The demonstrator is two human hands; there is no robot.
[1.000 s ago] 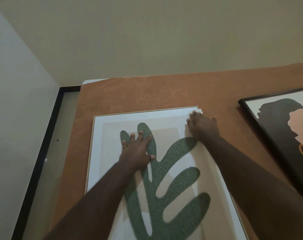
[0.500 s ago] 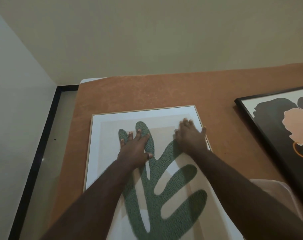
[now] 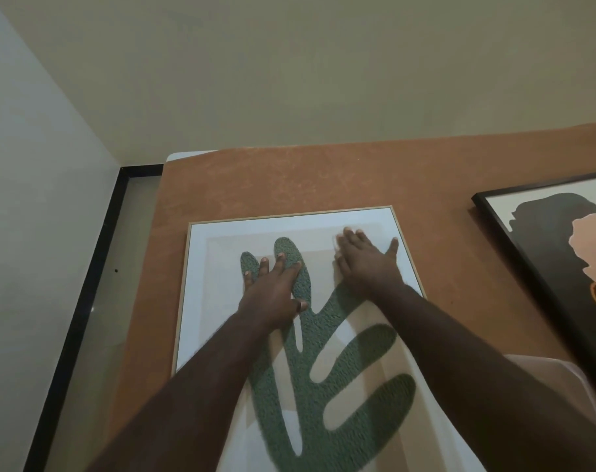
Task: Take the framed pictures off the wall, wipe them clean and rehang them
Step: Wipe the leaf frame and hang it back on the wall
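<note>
While your left hand [image 3: 272,284] lies flat, fingers spread, pinning the leaf picture [image 3: 289,335] at centre frame, your right hand [image 3: 366,264] presses flat too, probably wiping; any cloth beneath stays hidden.

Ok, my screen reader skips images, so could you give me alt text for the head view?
Both hands lie flat on a light-framed leaf print lying on an orange-brown surface: the left hand on the green leaf, the right hand nearer the top right corner. A black-framed picture lies apart to the right.
</note>
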